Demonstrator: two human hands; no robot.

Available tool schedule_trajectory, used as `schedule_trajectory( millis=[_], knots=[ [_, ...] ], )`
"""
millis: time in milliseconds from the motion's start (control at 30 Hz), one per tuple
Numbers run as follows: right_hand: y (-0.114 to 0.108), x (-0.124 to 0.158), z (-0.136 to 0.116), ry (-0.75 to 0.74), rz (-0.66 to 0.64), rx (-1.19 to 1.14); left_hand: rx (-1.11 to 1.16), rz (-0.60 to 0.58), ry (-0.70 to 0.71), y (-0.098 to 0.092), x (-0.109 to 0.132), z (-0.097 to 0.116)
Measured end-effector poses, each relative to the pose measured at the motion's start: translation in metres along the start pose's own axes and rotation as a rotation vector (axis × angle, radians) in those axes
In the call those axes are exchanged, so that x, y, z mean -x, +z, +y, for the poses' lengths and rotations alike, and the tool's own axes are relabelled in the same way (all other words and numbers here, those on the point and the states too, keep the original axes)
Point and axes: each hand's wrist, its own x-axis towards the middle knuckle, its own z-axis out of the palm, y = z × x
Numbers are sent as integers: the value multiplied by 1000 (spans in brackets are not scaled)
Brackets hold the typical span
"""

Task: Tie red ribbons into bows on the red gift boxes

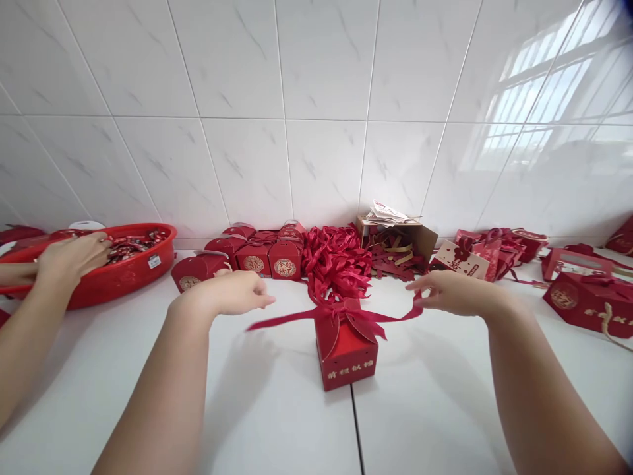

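A small red gift box (pixel 347 356) with gold lettering stands upright on the white table, its top flaps folded together. A red ribbon (pixel 395 318) is knotted at its top, with tails reaching out to both sides. My right hand (pixel 448 293) pinches the right tail near its end and holds it raised. Above the loose left tail, my left hand (pixel 242 293) hovers apart from it, fingers loosely curled with the thumb out and nothing visible in them. A pile of red ribbons (pixel 337 260) lies just behind the box.
At left, another person's hand (pixel 74 257) reaches into a red basin (pixel 123 274) of small wrapped items. Red boxes (pixel 257 260) stand by the tiled wall. A cardboard box (pixel 418 244) holds strips. More red boxes (pixel 583 297) and a patterned card (pixel 459 260) lie at right.
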Motion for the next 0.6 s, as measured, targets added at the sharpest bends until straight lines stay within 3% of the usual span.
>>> schedule_trajectory(
  millis=[100,200,333,600],
  knots=[
    [3,0,-12,-74,50,-71,43,-109,84,5,5,25],
    [9,2,-33,-239,-45,-109,114,-194,229,14,6,49],
    [23,-3,-56,-315,-170,-89,121,-310,250,27,3,66],
    [39,-16,-68,-252,-198,-114,119,-205,321,45,-14,66]
  ],
)
